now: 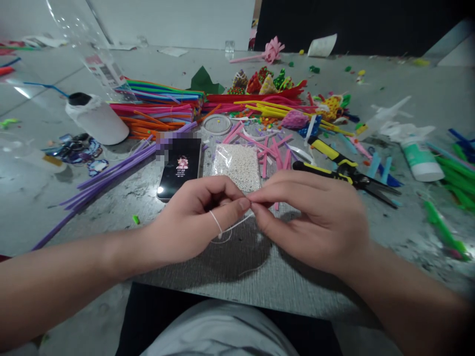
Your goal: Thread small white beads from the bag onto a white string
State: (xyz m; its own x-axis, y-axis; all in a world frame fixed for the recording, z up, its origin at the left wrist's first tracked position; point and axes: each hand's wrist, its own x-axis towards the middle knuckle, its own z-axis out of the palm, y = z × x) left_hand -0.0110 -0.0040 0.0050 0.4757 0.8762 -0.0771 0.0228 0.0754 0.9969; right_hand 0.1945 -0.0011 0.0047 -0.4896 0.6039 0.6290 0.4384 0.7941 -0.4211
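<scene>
Fingertip to fingertip, my left hand (202, 212) and my right hand (315, 217) meet above the near part of the table, both pinched. A thin white string (239, 222) runs from the meeting fingertips, loops over my left thumb and hangs below it. My left thumb and forefinger are closed on the string. Whatever my right fingertips pinch is too small to make out. Just beyond the hands lies a clear bag of small white beads (237, 160), its near edge partly hidden by my fingers. Left of the bag sits a phone (181, 168) with its screen lit.
Yellow-and-black handled scissors (345, 170) lie right of my right hand. Purple pipe cleaners (111, 170) stretch across the left; bundles of coloured pipe cleaners (159, 106) lie farther back. A white bottle (98, 118) and a green-labelled bottle (421, 158) flank the area. Pink strips (274, 153) are scattered near the bag.
</scene>
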